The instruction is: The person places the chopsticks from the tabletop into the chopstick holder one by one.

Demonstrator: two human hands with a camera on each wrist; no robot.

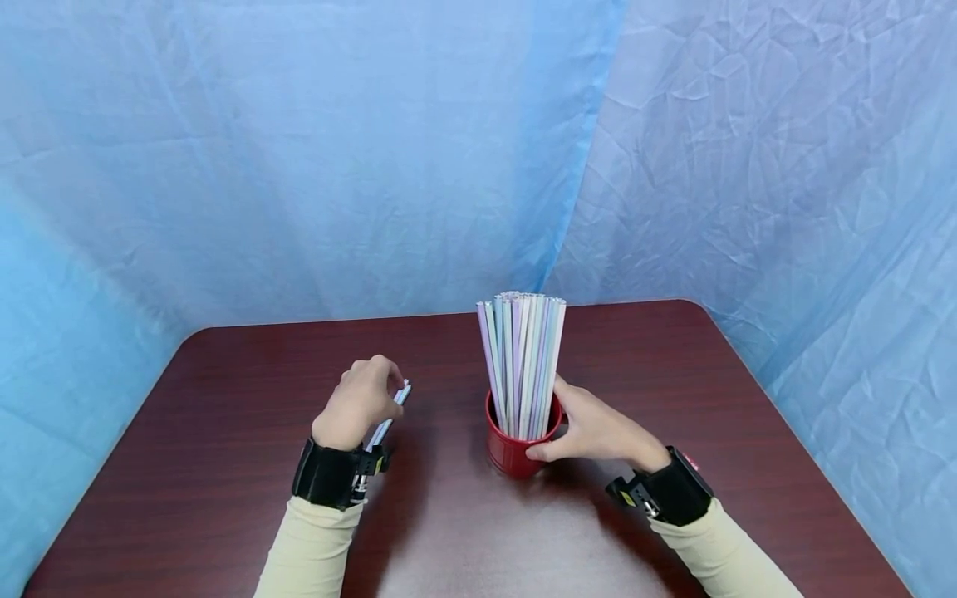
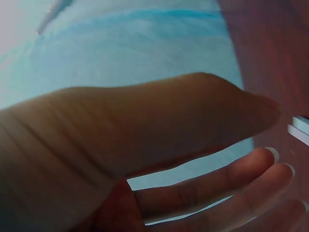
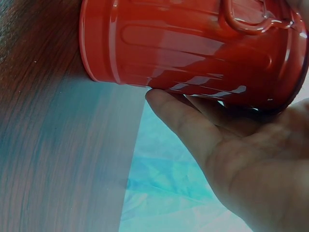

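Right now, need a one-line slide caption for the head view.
Right hand steadies a red cup of pastel straws while left hand holds a few straws above the table.

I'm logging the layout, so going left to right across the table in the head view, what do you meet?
Left hand → straws it holds → red cup with its bundle of straws → right hand.

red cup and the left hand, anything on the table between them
Nothing: in the head view only bare table separates the left hand, which holds straws, from the red cup.
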